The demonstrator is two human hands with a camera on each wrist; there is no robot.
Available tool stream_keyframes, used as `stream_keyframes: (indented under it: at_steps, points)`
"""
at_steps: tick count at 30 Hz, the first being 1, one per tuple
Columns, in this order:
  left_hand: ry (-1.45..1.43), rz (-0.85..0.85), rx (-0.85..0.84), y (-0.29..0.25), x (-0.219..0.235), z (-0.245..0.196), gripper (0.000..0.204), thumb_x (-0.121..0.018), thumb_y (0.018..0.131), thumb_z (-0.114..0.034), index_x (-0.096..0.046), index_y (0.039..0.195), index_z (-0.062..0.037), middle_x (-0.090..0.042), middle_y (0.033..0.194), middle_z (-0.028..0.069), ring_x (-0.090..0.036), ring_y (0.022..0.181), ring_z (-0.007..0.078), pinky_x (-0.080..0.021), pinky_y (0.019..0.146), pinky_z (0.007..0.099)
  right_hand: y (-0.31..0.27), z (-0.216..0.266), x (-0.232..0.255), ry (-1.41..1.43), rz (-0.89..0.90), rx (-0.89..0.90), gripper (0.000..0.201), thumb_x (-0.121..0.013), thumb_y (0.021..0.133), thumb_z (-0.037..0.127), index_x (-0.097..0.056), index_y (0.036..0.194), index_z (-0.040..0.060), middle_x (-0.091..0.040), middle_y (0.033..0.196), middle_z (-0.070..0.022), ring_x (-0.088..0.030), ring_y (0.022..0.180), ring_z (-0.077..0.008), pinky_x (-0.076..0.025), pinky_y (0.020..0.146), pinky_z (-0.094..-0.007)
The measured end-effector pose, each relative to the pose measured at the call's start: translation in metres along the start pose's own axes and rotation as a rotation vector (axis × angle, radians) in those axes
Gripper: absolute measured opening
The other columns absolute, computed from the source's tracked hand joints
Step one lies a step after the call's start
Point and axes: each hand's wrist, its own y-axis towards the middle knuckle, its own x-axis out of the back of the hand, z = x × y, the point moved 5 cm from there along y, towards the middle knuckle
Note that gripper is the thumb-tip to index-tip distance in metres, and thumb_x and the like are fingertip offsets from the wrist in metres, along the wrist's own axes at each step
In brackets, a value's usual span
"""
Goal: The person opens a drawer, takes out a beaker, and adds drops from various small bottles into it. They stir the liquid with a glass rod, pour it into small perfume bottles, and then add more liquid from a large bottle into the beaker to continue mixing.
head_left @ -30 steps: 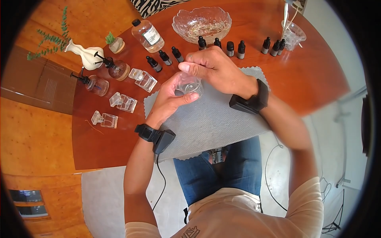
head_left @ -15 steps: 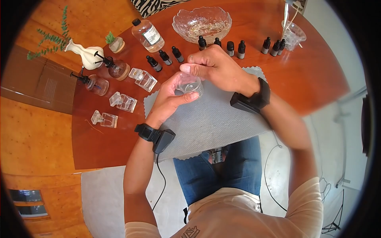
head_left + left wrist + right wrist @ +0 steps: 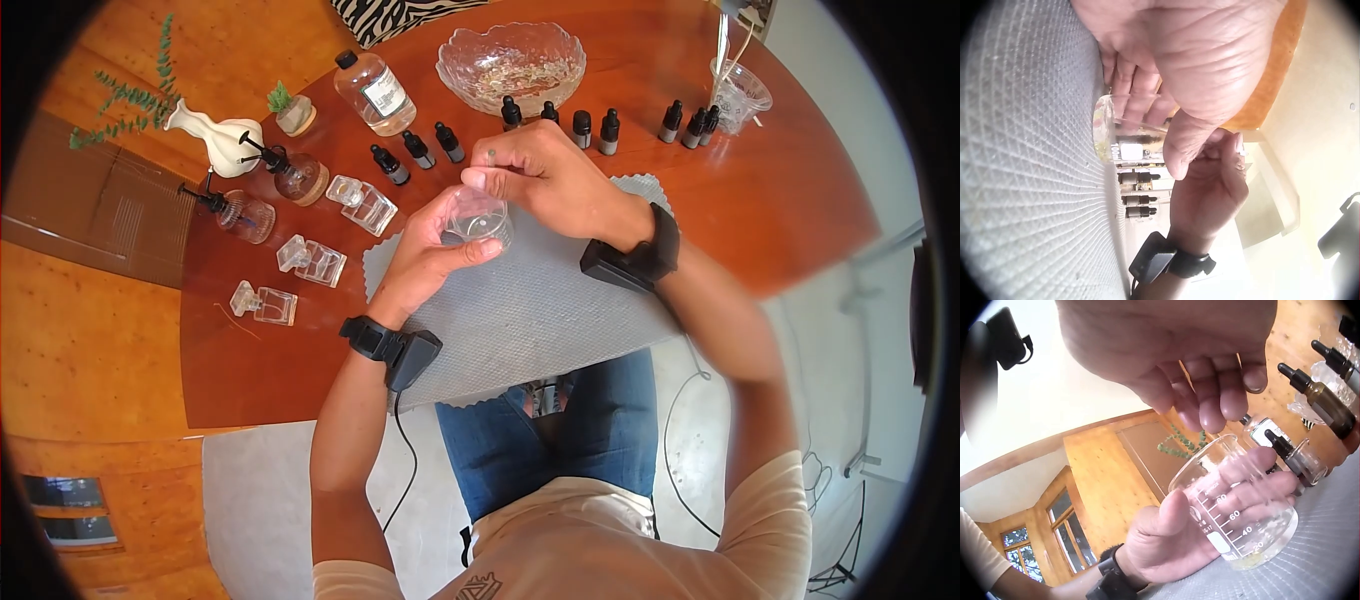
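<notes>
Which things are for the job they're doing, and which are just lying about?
Probably for the job:
Clear glass measuring beaker, held in the left hand
Grey textured mat under both hands
Perhaps the small black-topped dropper bottles

Probably just there:
White curvy vase
Small green potted plant
Black-and-white striped cushion
</notes>
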Motion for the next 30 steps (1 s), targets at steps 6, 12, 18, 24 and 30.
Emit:
stream_keyframes:
  at_steps: [6,12,18,24,30]
  points:
    - [-0.002,0.009,0.008,0.0,-0.001,-0.005,0.069,-0.086,0.084,-0.024,-0.056,0.141,-0.0003,-0.064,0.133,0.0111,-0.058,0.128,0.0203,-0.045,0.109,0.0363,-0.001,0.01,0.002,0.06,0.02,-0.041,0.04,-0.065,0.101,0.026,-0.059,0.075,-0.0034,-0.048,0.059,-0.0164,-0.04,0.052,-0.0258,-0.037,0.053,-0.0395]
    - [-0.007,0.01,0.015,0.0,0.001,-0.003,0.071,-0.086,0.084,-0.023,-0.053,0.142,0.0001,-0.063,0.135,0.0097,-0.057,0.129,0.0191,-0.045,0.11,0.0357,0.002,0.015,0.003,-0.021,0.014,0.088,0.037,-0.064,0.101,0.023,-0.061,0.076,-0.0037,-0.056,0.067,-0.0195,-0.052,0.059,-0.0357,-0.041,0.057,-0.0427]
    - [-0.025,0.004,-0.041,0.0,0.001,-0.004,0.07,-0.087,0.083,-0.023,-0.055,0.141,-0.0011,-0.065,0.133,0.0086,-0.059,0.126,0.0185,-0.045,0.11,0.035,0.002,0.015,0.004,-0.001,-0.033,0.041,0.038,-0.065,0.101,0.022,-0.058,0.074,-0.0042,-0.051,0.067,-0.0197,-0.048,0.061,-0.0351,-0.038,0.058,-0.0444]
    - [-0.022,0.012,-0.015,0.0,0.003,-0.005,0.067,-0.087,0.081,-0.023,-0.058,0.137,-0.002,-0.066,0.13,0.0081,-0.059,0.125,0.0192,-0.043,0.11,0.0356,0.001,0.014,0.005,0.059,-0.003,-0.051,0.036,-0.066,0.101,0.02,-0.059,0.075,-0.0046,-0.048,0.066,-0.0184,-0.044,0.06,-0.0317,-0.037,0.057,-0.0423]
    - [-0.01,-0.001,-0.036,-0.002,0.002,-0.009,0.065,-0.087,0.081,-0.026,-0.06,0.134,-0.002,-0.066,0.129,0.0083,-0.059,0.125,0.0195,-0.042,0.11,0.0355,0.0,0.006,0.006,0.08,0.064,-0.181,0.033,-0.067,0.1,0.017,-0.061,0.078,-0.006,-0.052,0.066,-0.0156,-0.046,0.06,-0.0245,-0.037,0.056,-0.0388]
